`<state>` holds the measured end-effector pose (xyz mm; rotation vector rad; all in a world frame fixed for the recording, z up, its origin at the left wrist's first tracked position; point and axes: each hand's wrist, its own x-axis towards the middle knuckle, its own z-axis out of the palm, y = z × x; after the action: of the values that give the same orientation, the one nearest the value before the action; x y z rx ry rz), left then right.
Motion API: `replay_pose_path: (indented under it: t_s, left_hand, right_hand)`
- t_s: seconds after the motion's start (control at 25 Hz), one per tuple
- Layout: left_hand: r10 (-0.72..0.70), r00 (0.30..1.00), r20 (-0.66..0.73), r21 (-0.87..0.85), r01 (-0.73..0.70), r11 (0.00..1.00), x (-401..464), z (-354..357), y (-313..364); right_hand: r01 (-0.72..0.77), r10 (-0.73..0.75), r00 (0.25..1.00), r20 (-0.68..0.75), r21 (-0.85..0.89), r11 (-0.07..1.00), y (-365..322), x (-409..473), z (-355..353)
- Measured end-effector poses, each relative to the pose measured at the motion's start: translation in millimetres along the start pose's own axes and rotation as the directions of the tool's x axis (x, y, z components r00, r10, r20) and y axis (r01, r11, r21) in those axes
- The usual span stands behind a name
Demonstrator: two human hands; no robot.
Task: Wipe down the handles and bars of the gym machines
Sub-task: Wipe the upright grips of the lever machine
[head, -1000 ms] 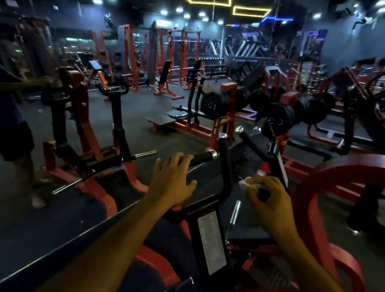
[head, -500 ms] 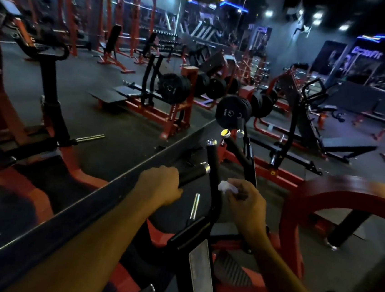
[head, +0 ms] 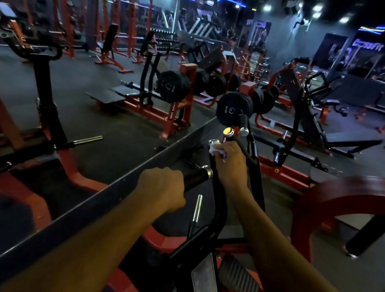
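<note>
While the white cloth (head: 215, 150) sits bunched against the top of the black upright bar (head: 217, 196), just under its chrome cap, the right hand (head: 229, 166) curls round both, pressing cloth to bar. Just left, the left hand (head: 161, 191) grips the black handle (head: 196, 176) with the chrome end. Beyond them stand black weight plates (head: 233, 109) and red machine frames (head: 183, 92).

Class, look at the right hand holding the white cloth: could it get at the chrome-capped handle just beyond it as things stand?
Probably yes. The right hand with the white cloth is just below the chrome-capped handle, and nothing visible lies between them.
</note>
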<state>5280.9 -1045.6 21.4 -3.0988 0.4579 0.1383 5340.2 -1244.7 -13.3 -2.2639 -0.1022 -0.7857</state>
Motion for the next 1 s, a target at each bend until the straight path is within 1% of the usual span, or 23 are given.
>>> replay_pose_path:
  t_s: [0.12,0.2,0.28,0.36,0.44,0.56,0.64,0.68,0.72,0.8,0.88,0.92,1.0]
  left_hand:
    - [0.024,0.999,0.028,-0.143,-0.020,0.990,7.1,9.3,-6.1]
    - [0.042,0.999,0.032,-0.179,-0.036,0.983,9.2,12.3,-9.3]
    - [0.048,0.998,0.028,-0.218,-0.041,0.975,9.9,13.7,-10.0]
    - [0.049,0.998,0.026,-0.263,-0.041,0.964,11.0,16.0,-11.3]
    - [0.047,0.998,0.035,-0.298,-0.035,0.954,12.4,17.1,-12.3]
    - [0.063,0.997,0.038,-0.342,-0.047,0.939,14.2,19.0,-12.8]
    - [0.073,0.997,0.036,-0.350,-0.056,0.935,15.6,19.4,-14.5]
    - [0.078,0.996,0.039,-0.351,-0.059,0.934,16.5,19.6,-15.3]
    - [0.081,0.996,0.040,-0.353,-0.062,0.934,17.0,20.1,-15.7]
    - [0.096,0.995,0.031,-0.358,-0.079,0.930,18.0,20.1,-16.9]
    - [0.115,0.993,0.030,-0.364,-0.096,0.926,17.9,20.3,-18.5]
    - [0.123,0.992,0.034,-0.368,-0.102,0.924,17.7,19.9,-18.7]
    - [0.127,0.991,0.036,-0.372,-0.105,0.922,17.1,19.8,-20.1]
  right_hand:
    - [0.082,-0.079,0.996,0.031,-0.106,0.991,14.4,-3.4,5.3]
    - [0.045,-0.040,0.998,0.044,-0.101,0.994,21.5,0.4,-5.3]
    - [-0.003,0.003,1.000,0.001,-0.068,0.998,22.9,10.1,-11.4]
    - [0.017,-0.019,0.999,-0.035,-0.048,0.999,19.6,18.4,-5.6]
    - [0.057,-0.059,0.998,-0.035,-0.065,0.996,16.0,21.9,1.2]
    - [0.185,-0.181,0.983,0.037,-0.147,0.972,21.2,32.8,-3.7]
    - [0.307,-0.280,0.947,0.159,-0.176,0.935,22.0,47.7,-10.9]
    - [0.339,-0.296,0.926,0.232,-0.175,0.924,17.7,56.9,-13.3]
    - [0.332,-0.270,0.912,0.309,-0.170,0.928,10.1,66.6,-15.1]
    - [0.275,-0.157,0.876,0.455,-0.206,0.939,-2.2,90.0,-16.3]
    - [0.193,-0.026,0.836,0.548,-0.251,0.948,-1.5,110.8,-13.5]
    - [0.118,0.028,0.834,0.552,-0.226,0.967,2.8,116.3,-13.2]
    - [-0.088,0.123,0.868,0.481,-0.095,0.992,11.6,112.0,-12.3]
